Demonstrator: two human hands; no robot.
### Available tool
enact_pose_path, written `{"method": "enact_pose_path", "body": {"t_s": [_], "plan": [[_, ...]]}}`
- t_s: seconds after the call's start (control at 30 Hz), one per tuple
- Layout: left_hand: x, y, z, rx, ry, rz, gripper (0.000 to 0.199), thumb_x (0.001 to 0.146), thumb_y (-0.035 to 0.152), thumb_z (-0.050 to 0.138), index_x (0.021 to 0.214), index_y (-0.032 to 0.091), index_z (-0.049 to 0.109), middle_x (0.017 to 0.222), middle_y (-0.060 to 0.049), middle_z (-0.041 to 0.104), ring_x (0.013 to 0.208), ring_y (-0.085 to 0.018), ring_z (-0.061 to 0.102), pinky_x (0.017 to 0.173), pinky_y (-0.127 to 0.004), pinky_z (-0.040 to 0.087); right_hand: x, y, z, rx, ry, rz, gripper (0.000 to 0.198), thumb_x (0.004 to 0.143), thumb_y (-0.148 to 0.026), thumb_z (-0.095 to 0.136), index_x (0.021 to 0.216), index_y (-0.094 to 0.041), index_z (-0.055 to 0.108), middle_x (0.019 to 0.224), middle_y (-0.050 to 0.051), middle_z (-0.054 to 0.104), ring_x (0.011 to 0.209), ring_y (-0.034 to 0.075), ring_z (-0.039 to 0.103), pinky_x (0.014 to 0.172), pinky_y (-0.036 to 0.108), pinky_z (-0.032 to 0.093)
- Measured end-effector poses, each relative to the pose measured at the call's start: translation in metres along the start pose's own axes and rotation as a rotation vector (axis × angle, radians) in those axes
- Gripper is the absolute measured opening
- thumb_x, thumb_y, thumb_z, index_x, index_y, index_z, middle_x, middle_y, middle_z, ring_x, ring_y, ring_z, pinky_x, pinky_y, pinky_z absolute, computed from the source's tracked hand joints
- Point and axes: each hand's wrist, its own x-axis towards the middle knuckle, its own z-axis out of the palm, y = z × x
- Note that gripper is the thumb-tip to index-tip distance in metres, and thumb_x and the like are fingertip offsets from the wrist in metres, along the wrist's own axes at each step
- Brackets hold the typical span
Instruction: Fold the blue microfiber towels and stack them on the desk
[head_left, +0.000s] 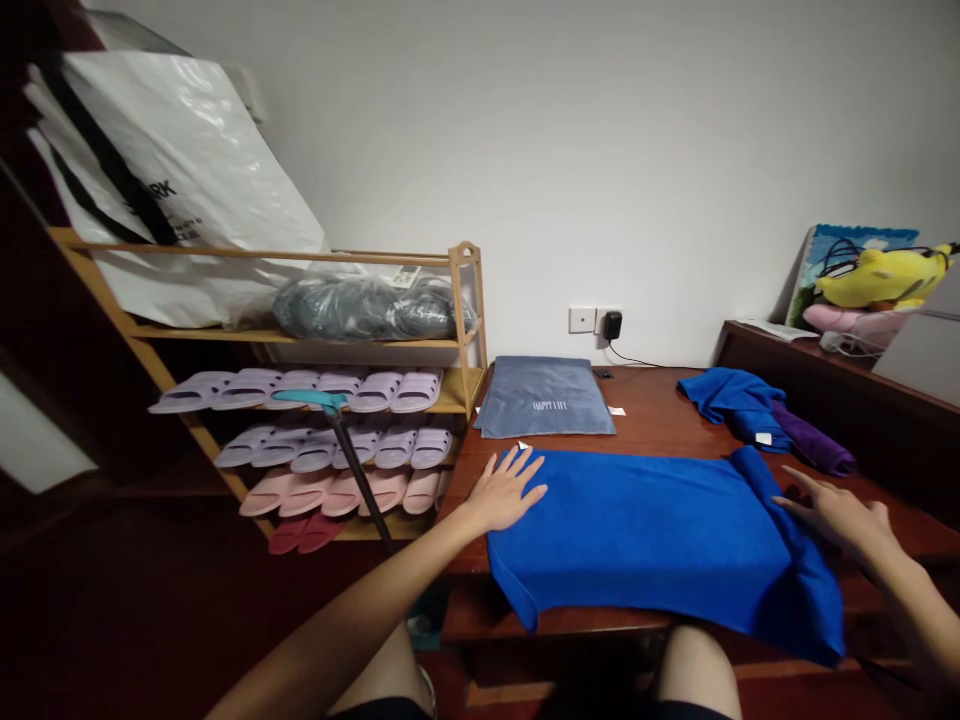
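A blue towel (637, 530) lies spread across the wooden table, its near edge hanging over the front. Its right end is rolled or folded over into a thick ridge. On the towel's upper left corner my left hand (506, 492) rests flat, fingers spread. My right hand (840, 512) is at the rolled right end, fingers stretched out to the left and touching or just above it; no grip on the cloth shows. Behind the towel lies a folded grey cloth (551, 395) printed "HAPPY LIFE".
A bunched blue cloth (731, 395) and a rolled purple cloth (814, 438) lie at the table's back right. To the left stands a shoe rack (469, 330) with several slippers, beside a teal-headed pole (356, 460). A black plug (613, 325) sits in the wall.
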Motion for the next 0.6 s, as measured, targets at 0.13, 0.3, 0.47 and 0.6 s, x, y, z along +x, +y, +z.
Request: {"method": "enact_pose_path", "body": {"t_s": [0.13,0.3,0.47,0.6], "plan": [[-0.02,-0.003,-0.001,0.016,0.022,0.009,0.061,0.094,0.061,0.023,0.146,0.03,0.024,0.153,-0.003,0.016,0.141,-0.027,0.006,0.11,-0.054,0.009,-0.006,-0.01,0.005,-0.063,0.105,-0.024,0.057,0.086,-0.048,0.037,0.138,-0.024,0.039,0.128,0.015,0.052,0.109,0.037,0.049,0.084,0.059,0.032],[-0.048,-0.018,-0.001,0.059,0.071,-0.016,0.057,0.094,0.057,0.029,0.145,0.032,0.026,0.153,-0.002,0.019,0.14,-0.027,0.012,0.11,-0.054,0.013,-0.013,-0.064,0.023,-0.174,0.259,-0.335,0.053,0.085,-0.019,0.029,0.135,-0.029,0.042,0.141,0.009,0.04,0.115,0.027,0.048,0.092,0.052,0.033],[-0.073,-0.04,-0.007,0.088,0.116,-0.046,0.054,0.094,0.054,0.031,0.144,0.033,0.029,0.151,-0.002,0.025,0.139,-0.027,0.019,0.109,-0.052,0.017,-0.016,-0.101,0.033,-0.079,0.255,-0.374,0.049,0.09,-0.041,0.025,0.133,-0.027,0.043,0.138,0.007,0.044,0.12,0.026,0.043,0.09,0.047,0.038],[-0.08,-0.051,-0.013,0.107,0.147,-0.095,0.055,0.093,0.055,0.033,0.142,0.03,0.036,0.148,-0.005,0.033,0.136,-0.028,0.028,0.107,-0.05,0.024,-0.007,-0.091,0.035,-0.117,0.299,-0.17,0.065,0.087,-0.058,0.021,0.139,-0.02,0.032,0.132,0.014,0.048,0.113,0.032,0.048,0.086,0.054,0.038]]}}
